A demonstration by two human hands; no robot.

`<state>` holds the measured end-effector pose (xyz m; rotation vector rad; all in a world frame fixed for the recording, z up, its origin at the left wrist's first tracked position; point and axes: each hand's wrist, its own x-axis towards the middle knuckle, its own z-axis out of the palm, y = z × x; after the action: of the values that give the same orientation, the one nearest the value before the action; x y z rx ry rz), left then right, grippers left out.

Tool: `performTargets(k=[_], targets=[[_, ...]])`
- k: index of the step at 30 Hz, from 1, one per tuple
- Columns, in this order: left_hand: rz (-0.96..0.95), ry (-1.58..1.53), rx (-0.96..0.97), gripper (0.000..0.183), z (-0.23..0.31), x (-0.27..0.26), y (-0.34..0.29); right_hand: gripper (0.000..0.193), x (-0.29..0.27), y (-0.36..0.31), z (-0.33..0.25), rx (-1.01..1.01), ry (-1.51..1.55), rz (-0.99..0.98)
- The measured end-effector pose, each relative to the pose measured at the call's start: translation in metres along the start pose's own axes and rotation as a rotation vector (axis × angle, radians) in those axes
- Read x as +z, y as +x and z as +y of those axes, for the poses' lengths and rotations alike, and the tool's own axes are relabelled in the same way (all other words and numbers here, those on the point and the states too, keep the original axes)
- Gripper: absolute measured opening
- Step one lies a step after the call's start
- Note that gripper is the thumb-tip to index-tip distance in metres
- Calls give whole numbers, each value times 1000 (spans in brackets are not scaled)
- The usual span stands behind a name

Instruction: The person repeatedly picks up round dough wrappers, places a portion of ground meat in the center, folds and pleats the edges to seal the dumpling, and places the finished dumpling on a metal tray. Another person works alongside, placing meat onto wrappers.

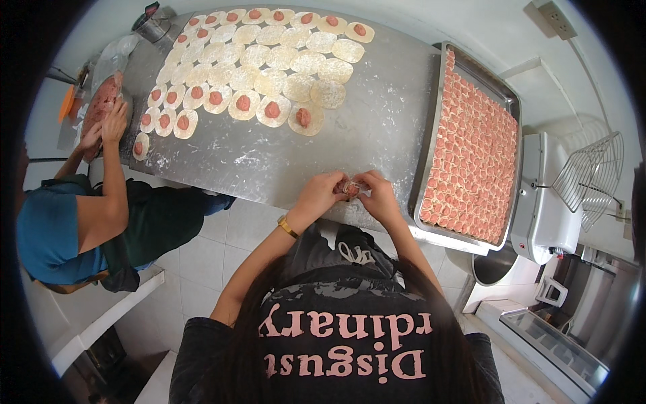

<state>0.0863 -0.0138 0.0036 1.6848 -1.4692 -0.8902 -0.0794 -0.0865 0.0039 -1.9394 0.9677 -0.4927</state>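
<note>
Both my hands meet at the near edge of a floured steel table [269,161]. My left hand [321,192] and my right hand [377,194] pinch one dumpling [350,188] between their fingertips, a thin wrapper folded around pink filling. Farther back lie several round wrappers [269,60], many topped with a dab of pink meat filling [272,109]. On my right stands a metal tray [511,108] packed with rows of folded dumplings [471,155].
At the left sits another person in a blue top [47,229], both hands at a bowl of pink filling [101,101]. A metal cup [153,25] stands at the far left corner. A white mixer with a wire guard [585,175] stands right of the tray.
</note>
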Motion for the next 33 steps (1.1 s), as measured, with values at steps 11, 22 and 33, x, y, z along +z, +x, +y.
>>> performTargets(k=[11,22,33], targets=[[-31,-105,-22,30,-4,0,3,32,-3,3,-6,-2,-31,-5],[26,-41,-30,23,-4,1,3,31,6,11,-5,-49,-142,116],[35,-84,-71,22,2,3,3,37,2,10,-2,-15,-97,61]])
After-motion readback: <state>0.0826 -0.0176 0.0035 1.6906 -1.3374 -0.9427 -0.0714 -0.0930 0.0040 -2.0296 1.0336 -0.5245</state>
